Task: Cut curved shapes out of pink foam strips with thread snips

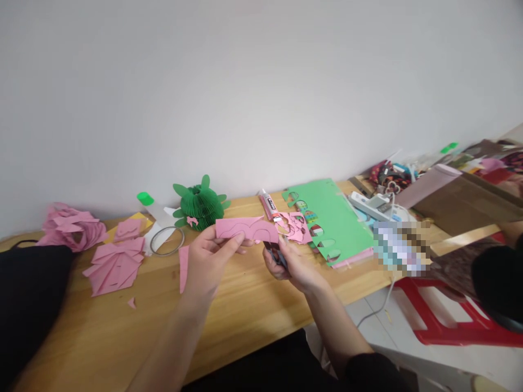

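A strip of pink paper [247, 228] with curved lines drawn on it is pinched between the thumb and fingers of my left hand [223, 247]. My right hand [292, 261] is closed around dark-handled scissors [275, 253], held at the strip's right end; the blades are mostly hidden. Behind the strip stands a green honeycomb-paper ball [200, 206] with leaf-shaped flaps and a small pink piece on it. Pink paper scraps with cut-out holes [300, 226] lie just beyond my right hand, beside a glue tube [268, 206]. A narrow pink offcut [183, 267] is left of my left wrist.
Pink folded papers [114, 264] and a pink crumpled pile [71, 226] lie left, near a round metal ring [166, 241] and a green-capped tube [149, 202]. Rightward are a green sheet [330, 218], a power strip [373, 206], a red stool [441, 313] and another person's dark sleeve [498, 283].
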`<state>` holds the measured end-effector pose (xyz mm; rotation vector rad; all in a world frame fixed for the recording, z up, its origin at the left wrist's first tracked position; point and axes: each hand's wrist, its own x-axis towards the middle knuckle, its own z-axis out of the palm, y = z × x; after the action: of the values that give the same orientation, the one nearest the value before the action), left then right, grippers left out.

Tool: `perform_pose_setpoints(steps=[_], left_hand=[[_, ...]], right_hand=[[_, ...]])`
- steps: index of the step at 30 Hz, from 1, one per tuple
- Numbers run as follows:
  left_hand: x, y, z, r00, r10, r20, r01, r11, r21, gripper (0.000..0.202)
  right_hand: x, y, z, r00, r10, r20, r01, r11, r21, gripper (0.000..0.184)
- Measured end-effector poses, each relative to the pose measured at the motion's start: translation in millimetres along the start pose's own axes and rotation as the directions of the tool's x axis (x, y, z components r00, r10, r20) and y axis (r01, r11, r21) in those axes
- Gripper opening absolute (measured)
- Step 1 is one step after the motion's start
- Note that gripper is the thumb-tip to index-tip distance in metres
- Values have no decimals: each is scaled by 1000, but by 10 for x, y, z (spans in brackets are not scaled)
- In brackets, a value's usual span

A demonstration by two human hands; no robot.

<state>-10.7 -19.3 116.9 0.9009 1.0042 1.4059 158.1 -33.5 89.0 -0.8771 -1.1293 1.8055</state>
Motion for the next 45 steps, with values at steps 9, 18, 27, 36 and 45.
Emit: perform_pose_setpoints(steps=[9,18,27,36,45], left_hand=[[82,32,8,1000,21,-10,-21,1000,16,17],[132,58,108,1000,13,28,-13,1000,-19,13],[143,0,81,999,18,34,-18,1000,-20,12],[174,16,50,999,41,26,-42,999,27,9],[163,28,53,998,45,49,-50,994,96,4]], right_hand=[[159,-133,-84,1000,-14,11,12,992,124,63],[194,-168,46,999,-19,38,16,997,81,51],[216,-145,83,1000,14,21,-15,998,60,51],[246,-144,67,999,15,52,-17,999,35,52],[260,-129,33,999,-3,51,3,1000,-7,51]])
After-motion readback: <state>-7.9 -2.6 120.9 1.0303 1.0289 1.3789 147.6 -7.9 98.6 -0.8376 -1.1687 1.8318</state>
